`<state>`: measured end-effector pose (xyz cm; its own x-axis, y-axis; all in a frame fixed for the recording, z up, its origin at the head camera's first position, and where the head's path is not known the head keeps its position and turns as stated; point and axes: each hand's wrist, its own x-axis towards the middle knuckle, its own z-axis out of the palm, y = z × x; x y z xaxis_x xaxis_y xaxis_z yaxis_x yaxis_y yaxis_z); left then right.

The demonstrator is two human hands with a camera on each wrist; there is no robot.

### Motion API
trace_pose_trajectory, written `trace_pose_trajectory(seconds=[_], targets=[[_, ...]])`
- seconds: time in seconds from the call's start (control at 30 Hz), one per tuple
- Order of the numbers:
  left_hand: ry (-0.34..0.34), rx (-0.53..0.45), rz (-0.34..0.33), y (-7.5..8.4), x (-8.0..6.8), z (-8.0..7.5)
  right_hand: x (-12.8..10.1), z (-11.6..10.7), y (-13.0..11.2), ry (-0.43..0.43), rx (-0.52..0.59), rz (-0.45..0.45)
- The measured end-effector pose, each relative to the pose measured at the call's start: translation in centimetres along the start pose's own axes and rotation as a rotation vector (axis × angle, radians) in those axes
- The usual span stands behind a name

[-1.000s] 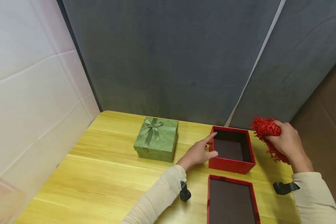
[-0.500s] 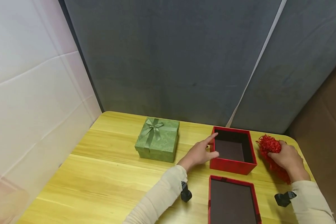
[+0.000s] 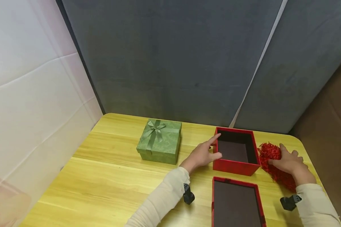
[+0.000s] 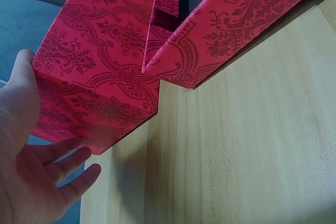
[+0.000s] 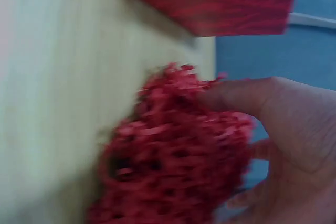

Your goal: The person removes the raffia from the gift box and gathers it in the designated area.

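An uncovered red box [image 3: 236,167] with a dark inside stands at the back right of the table. My left hand [image 3: 201,156] is at its left side, fingers spread, the thumb near the front corner. The left wrist view shows the same hand [image 4: 37,145] against the box's patterned wall [image 4: 94,40]. Right of the box lies a heap of red shredded paper [image 3: 272,157] on the table. My right hand [image 3: 292,165] rests at its right side with loosened, spread fingers; in the right wrist view the thumb touches the shredded paper [image 5: 173,156].
A red box lid [image 3: 236,203], dark side up, lies in front of the box. Left of my left hand stands a closed green gift box [image 3: 160,142] with a bow. A grey partition [image 3: 173,63] rises behind the table [image 3: 96,179], a brown panel [image 3: 329,119] at its right.
My right hand has lowered the red shredded paper from the air to the table beside the box, and its fingers have loosened. My left hand has stayed at the box.
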<state>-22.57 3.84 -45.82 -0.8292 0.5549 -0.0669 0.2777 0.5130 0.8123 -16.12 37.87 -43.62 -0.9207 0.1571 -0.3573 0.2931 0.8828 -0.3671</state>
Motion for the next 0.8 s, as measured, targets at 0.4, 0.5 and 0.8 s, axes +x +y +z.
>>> trace_pose_trajectory(seconds=[0.4, 0.5, 0.8], targets=[[0.107, 0.094, 0.096, 1.3, -3.5, -4.1, -1.6, -2.2, -9.1, 0.295, 0.158, -0.214], [0.175, 0.184, 0.167, 1.8, -5.0, -6.1, -1.9, -1.5, -11.9, 0.31, 0.194, -0.262], [0.38, 0.338, 0.075, 0.0, -7.7, -12.9, -2.0, 1.4, -18.3, 0.343, 0.24, -0.394]])
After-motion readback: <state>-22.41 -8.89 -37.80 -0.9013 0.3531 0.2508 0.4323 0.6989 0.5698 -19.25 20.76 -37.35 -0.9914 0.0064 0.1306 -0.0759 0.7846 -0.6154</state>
